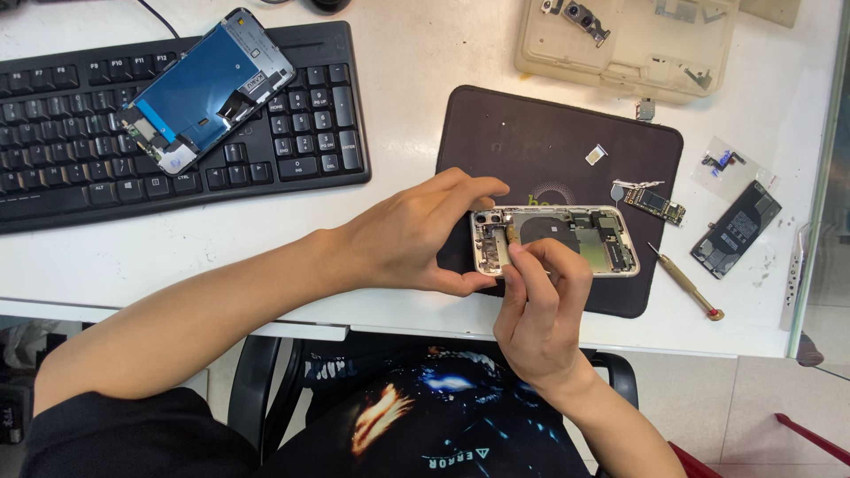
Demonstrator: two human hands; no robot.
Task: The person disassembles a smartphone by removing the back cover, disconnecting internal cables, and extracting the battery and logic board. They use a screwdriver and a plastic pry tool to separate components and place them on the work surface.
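On the dark mat (549, 142), left hand (416, 239) grips the opened phone (575, 239) end; right hand (540, 305) pinches a part inside it, screwdriver (686, 283) just right

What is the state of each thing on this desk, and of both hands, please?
Phone housing: opened, insides exposed, flat on mat.
Left hand: grips the housing's end.
Right hand: fingertips pinched inside the housing.
Screen panel: detached, lying on the keyboard.
Screwdriver: lying unused.
Circuit board: removed, on mat.
Battery: out, on desk.
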